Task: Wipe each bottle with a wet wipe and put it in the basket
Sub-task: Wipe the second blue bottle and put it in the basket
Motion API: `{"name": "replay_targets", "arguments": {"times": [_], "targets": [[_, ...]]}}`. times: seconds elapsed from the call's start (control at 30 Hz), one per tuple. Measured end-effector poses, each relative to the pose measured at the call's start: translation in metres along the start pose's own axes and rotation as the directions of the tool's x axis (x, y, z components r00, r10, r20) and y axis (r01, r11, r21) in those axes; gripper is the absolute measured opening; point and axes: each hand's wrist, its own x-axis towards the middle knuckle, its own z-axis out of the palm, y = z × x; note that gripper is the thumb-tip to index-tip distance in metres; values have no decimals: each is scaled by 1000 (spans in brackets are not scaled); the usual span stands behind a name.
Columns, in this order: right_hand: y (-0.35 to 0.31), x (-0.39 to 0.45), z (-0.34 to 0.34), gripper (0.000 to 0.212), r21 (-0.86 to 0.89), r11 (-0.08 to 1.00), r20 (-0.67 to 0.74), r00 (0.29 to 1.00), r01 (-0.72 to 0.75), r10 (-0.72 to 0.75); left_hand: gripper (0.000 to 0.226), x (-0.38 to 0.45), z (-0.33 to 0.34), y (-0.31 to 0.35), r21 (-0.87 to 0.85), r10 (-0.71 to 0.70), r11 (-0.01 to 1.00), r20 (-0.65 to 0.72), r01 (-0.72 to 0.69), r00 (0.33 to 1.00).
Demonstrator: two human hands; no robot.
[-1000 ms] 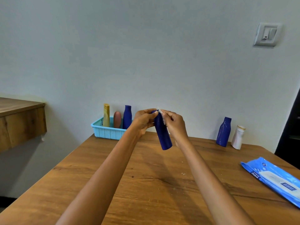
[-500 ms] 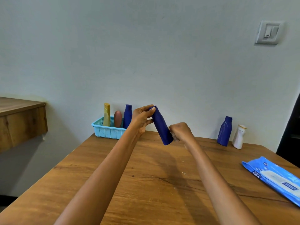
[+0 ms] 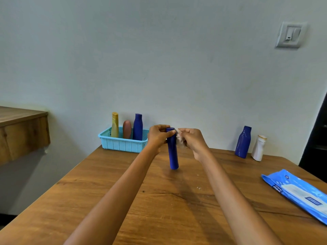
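One wooden table (image 3: 106, 200), pale wall (image 3: 177, 59)

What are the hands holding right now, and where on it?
Left hand grips the blue bottle at its top end; right hand pinches a wet wipe against it.

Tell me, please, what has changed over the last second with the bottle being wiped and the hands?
The right hand slid the wet wipe down the dark blue bottle, then back up to its top. The bottle went from tilted to nearly upright. The left hand kept its grip near the top; the basket and its three bottles stayed put.
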Motion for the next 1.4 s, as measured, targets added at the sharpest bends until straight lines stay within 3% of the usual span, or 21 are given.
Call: {"name": "replay_targets", "arguments": {"times": [0.13,0.3,0.47,0.67,0.8,0.97,1.07,1.13,1.4], "targets": [[-5,-4,-2,14,136,988,-42,997,69,-64,33,-5,3,-1,36,3,999,74,-6,997],[8,3,2,20,-41,997,-101,992,68,-71,33,-1,3,-5,167,87,982,29,-91,996],[20,5,-2,20,-153,988,-61,998,-21,12,41,-2,4,-8,316,178,932,35,-180,983],[25,10,-4,13,-135,990,-146,988,39,-59,50,3,-5,6,322,68,933,269,-157,961],[26,13,-5,16,-29,998,-191,980,54,-58,54,3,-6,4,338,90,923,279,-185,956],[12,13,-10,21,-90,976,-120,971,199,-209,44,2,1,1,355,157,900,277,-253,948],[6,7,-10,27,-428,836,54,933,344,-357,40,1,1,1,348,188,896,266,-276,945],[3,5,-10,31,-531,742,142,906,409,-398,44,1,-1,0,340,199,899,245,-276,949],[-4,5,-18,20,-461,762,142,886,454,-442,51,-5,5,-1,322,230,900,222,-294,948]]}}
